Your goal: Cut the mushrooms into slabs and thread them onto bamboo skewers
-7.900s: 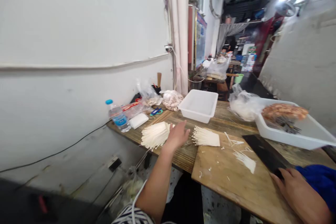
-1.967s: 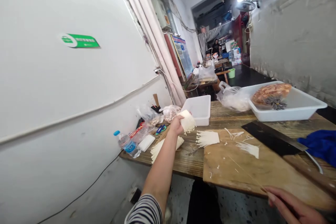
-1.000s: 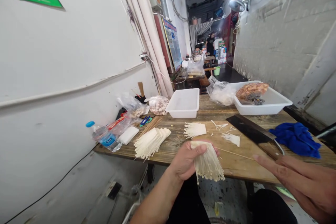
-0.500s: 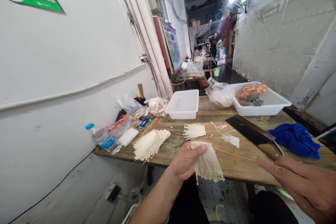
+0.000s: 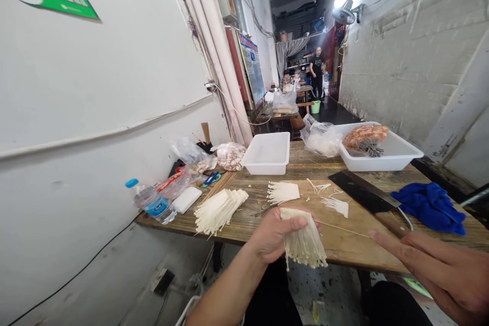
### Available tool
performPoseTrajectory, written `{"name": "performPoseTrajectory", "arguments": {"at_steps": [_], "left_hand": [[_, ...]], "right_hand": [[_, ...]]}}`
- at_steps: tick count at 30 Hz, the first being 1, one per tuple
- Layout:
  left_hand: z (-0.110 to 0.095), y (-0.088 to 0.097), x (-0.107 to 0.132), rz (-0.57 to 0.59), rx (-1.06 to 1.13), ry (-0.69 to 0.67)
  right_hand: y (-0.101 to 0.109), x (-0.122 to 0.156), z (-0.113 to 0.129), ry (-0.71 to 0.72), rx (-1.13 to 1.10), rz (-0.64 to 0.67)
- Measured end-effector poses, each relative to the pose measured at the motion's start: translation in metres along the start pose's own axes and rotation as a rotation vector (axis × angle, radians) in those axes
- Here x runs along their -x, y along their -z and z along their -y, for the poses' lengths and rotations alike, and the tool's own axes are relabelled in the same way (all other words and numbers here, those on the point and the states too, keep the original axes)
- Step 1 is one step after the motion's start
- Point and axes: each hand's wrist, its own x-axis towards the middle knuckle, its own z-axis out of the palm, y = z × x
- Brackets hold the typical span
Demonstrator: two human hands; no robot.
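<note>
While the left hand pinches a bunch of mushrooms between thumb and fingers, just in front of the chopping board, its strands hang downward. From the bunch's right side a thin stick runs nearly level, crosswise to those strands, to the right hand, whose fingertips pinch its other end. Left fingers hide the tip, so I can't tell how deep it sits.

left hand, 5 o'clock: bare, broad blunt-tipped thumb | left forearm, 6 o'clock: bare, widening rearward | right hand, 4 o'clock: bare, long-fingered | left trouser leg, near 6 o'clock: black cloth | right trouser leg, between 4 and 5 o'clock: black, rounded
</note>
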Motion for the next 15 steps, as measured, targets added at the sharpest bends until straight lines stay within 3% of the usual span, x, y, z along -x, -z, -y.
{"name": "performPoseTrajectory", "arguments": {"at_steps": [8,15], "left_hand": [[-0.003,-0.008,0.002,-0.083,-0.047,0.022],[-0.004,-0.012,0.001,-0.067,-0.110,-0.032]], "right_hand": [[0.009,-0.002,0.002,-0.005,-0.028,0.042],[0.007,-0.002,0.001,0.016,0.022,0.000]]}}
